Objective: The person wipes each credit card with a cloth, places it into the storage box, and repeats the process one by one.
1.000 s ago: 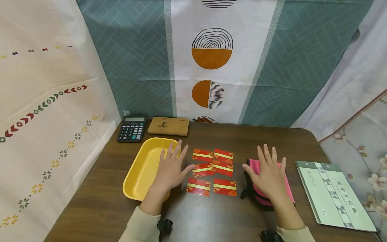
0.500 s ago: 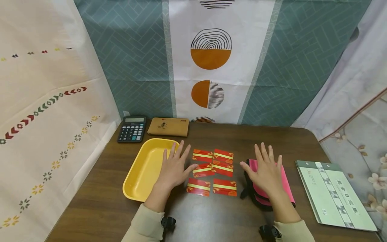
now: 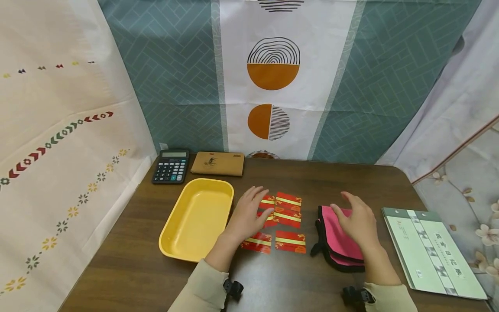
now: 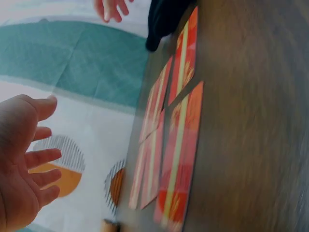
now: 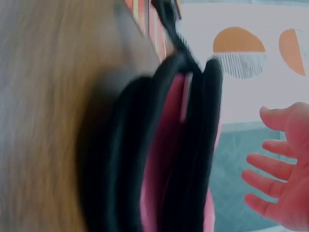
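My left hand [image 3: 246, 216] hovers over the left part of several red cards [image 3: 288, 216] with a yellow stripe, partly hiding some. Its fingers are loosely bent and nothing is in them; the left wrist view shows the same hand [image 4: 24, 164] apart from the cards [image 4: 181, 150]. My right hand [image 3: 358, 222] is above the right side of a pink pouch [image 3: 339, 234] with black edging, fingers relaxed and holding nothing. In the right wrist view a gap shows between this hand [image 5: 285, 169] and the pouch [image 5: 164, 159], whose layers stand slightly apart at the edge.
A yellow tray [image 3: 196, 221] lies left of the cards on the brown table [image 3: 269, 286]. Behind it are a calculator [image 3: 170, 167] and a tan wallet [image 3: 217, 164]. At the right lies a pale green book [image 3: 432, 251]. Patterned cloth [image 3: 183, 86] hangs behind the table.
My left hand has moved right, from over the tray's edge to over the cards. The right hand has shifted slightly right. The fingers of both hands have gone from spread to loosely bent.
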### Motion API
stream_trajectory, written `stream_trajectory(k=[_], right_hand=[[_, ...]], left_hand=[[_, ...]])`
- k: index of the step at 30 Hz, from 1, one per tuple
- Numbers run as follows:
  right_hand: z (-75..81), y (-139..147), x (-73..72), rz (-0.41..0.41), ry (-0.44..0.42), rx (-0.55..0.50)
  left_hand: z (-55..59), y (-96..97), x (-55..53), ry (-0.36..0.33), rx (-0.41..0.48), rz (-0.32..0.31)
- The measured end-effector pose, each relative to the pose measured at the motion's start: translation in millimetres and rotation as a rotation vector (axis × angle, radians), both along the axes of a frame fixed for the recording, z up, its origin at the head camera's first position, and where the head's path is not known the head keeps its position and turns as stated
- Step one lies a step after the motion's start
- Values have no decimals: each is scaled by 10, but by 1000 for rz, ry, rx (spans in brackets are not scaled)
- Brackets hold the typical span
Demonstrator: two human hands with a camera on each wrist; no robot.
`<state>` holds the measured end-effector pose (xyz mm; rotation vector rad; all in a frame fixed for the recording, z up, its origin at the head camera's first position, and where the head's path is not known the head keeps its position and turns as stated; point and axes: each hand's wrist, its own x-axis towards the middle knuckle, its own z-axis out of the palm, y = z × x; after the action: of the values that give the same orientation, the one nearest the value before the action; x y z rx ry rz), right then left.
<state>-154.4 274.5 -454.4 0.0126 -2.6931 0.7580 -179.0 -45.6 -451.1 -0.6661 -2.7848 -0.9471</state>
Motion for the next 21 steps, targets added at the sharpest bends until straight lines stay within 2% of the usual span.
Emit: stream_trajectory(k=[5, 8, 10, 12, 16, 19, 21], right_hand=[[-83, 182, 10, -22, -80, 6], [-132, 262, 12, -18, -140, 15], [-168, 298, 12, -8, -198, 17], [-210, 317, 15, 3, -249, 23], [-269, 356, 21, 8, -278, 13], [-274, 408, 26, -3, -291, 7], [-259, 456, 28, -13, -346, 0]], left_hand=[[-119, 156, -58, -35, 92, -18], [-229, 212, -118, -48, 138, -6], [-326, 236, -161, -42, 143, 32], [-426, 250, -208, -32, 127, 95], [-600, 252, -310, -16, 114, 228], [-695, 224, -376, -29, 127, 284], [-736, 192, -404, -58, 116, 302]])
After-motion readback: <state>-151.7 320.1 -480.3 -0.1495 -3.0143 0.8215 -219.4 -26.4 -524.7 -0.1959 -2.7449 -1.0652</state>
